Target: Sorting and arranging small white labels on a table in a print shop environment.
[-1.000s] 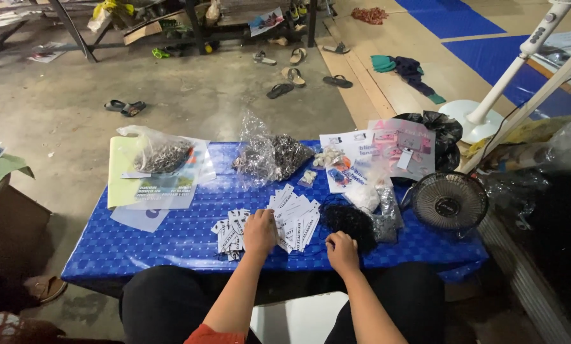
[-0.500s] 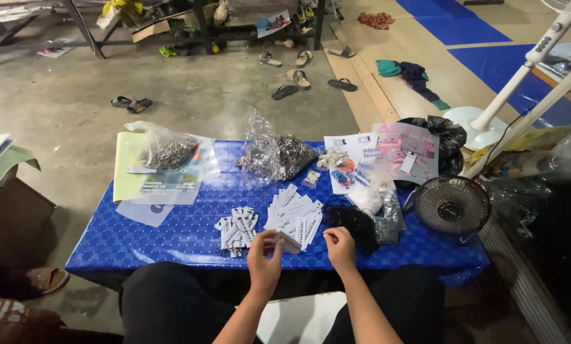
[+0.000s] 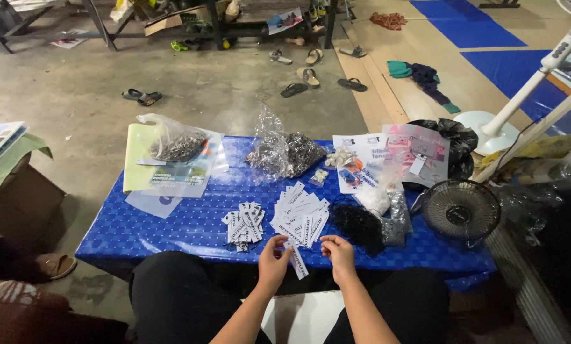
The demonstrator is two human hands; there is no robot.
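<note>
At the counter's [image 3: 171, 223] near edge, the left hand [image 3: 274, 260] pinches a paper tag [image 3: 297, 261], long axis slanting toward the person; the right hand's [image 3: 338, 253] grip is pinched shut, contents unclear.

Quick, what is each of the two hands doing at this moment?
Left hand: closed on a white paper tag, pinched at its upper end.
Right hand: fingers curled near the same tag; whether it touches cannot be told.
</note>
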